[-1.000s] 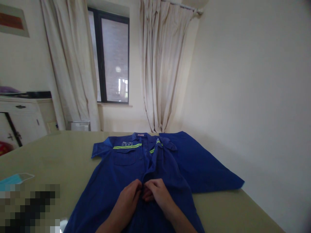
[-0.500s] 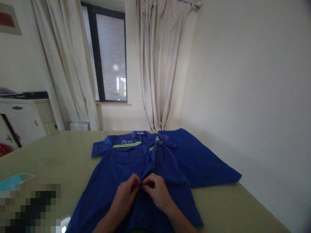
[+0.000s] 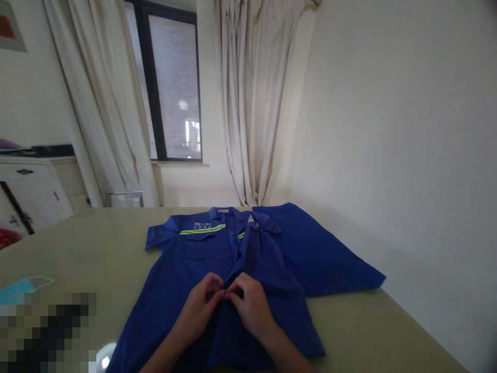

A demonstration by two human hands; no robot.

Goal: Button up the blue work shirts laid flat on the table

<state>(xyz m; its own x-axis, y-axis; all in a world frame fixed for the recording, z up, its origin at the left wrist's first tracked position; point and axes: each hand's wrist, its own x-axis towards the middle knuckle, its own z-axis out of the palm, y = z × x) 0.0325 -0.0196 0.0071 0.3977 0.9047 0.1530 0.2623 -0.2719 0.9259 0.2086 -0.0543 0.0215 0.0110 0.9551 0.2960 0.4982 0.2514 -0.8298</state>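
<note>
A blue short-sleeved work shirt (image 3: 272,282) lies front up with its collar away from me. Yellow-green stripes cross its chest, and the upper front hangs open while its two edges meet lower down. At that front opening my left hand (image 3: 200,300) pinches the left edge of the shirt between thumb and fingers. Close against it, my right hand (image 3: 250,303) pinches the other edge, fingertips almost touching the left ones. Whatever small part lies between the fingertips is hidden.
Folded blue cloth (image 3: 326,254) lies beside the shirt on the greenish table (image 3: 97,243). A light-blue face mask (image 3: 21,290) and a shiny white round thing (image 3: 106,356) are at the left. Beyond stand a white cabinet (image 3: 37,184), curtains (image 3: 256,103) and a window (image 3: 176,85).
My hands stay at the shirt's front edge; the fingertips have shifted slightly upward and the left fingers have parted a little. The view has tilted slightly.
</note>
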